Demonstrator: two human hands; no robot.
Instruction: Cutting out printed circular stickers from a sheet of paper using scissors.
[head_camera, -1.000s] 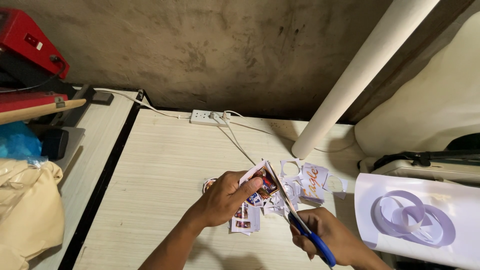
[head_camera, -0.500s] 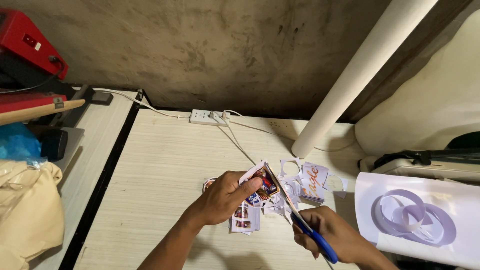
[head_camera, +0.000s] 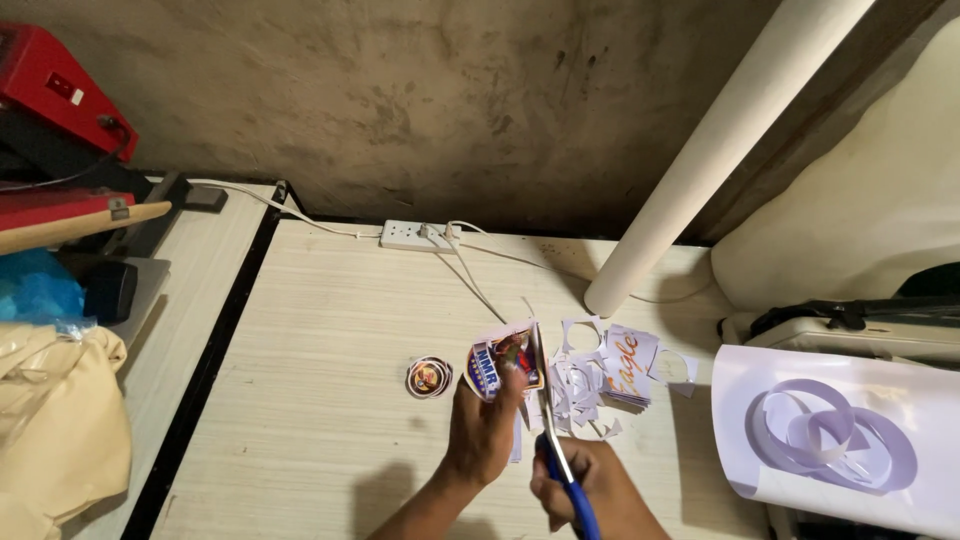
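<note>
Meanwhile the left hand (head_camera: 482, 432) pinches a printed sticker sheet (head_camera: 503, 362) upright over the table (head_camera: 330, 340). Just right, the right hand (head_camera: 585, 490) grips blue-handled scissors (head_camera: 556, 440) — blades against the sheet's edge — with paper scraps (head_camera: 600, 375) lying beyond.

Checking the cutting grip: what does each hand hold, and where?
Left hand pinches the printed sticker sheet by its lower edge; right hand holds the scissors by their blue handles.

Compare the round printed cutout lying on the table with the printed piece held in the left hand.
The round cutout lies flat on the table, untouched; the held piece is lifted in the left hand. The cutout is smaller and already trimmed to a circle; the held piece is larger, with the scissors in the right hand at its edge. Both are colourful prints on white paper.
</note>
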